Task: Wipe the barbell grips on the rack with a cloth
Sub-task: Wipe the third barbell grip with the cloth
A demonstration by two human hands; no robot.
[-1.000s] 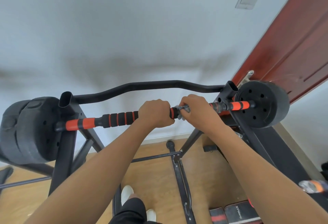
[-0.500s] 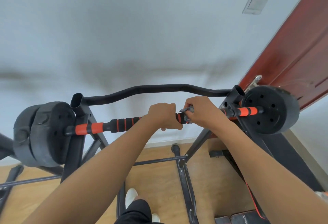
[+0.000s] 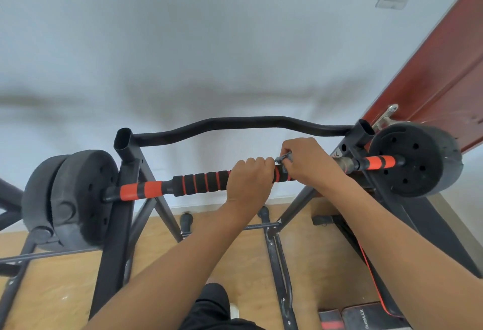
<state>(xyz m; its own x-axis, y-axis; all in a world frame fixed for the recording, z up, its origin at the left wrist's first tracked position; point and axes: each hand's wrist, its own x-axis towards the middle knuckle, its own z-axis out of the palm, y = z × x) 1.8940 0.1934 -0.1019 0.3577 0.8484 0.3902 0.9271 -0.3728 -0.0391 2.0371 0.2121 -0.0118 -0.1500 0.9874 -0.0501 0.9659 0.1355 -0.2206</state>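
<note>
A barbell (image 3: 201,183) with black and orange foam grips lies across the black rack (image 3: 125,173). Black weight plates sit at the left end (image 3: 75,199) and the right end (image 3: 415,160). My left hand (image 3: 249,178) grips the bar's foam near the middle. Touching it on the right, my right hand (image 3: 308,162) is wrapped over the bar and holds a small grey cloth (image 3: 283,158), of which only a corner shows between the two hands.
A curved black crossbar (image 3: 248,122) joins the rack's uprights behind the barbell. A white wall stands beyond, a red-brown door (image 3: 441,68) with a metal handle at the right. Rack legs and a bench pad (image 3: 366,316) stand on the wooden floor.
The view has shifted so the rack sits further right and lower. Both hands stay side by side on the bar; the right hand has edged slightly along it.
</note>
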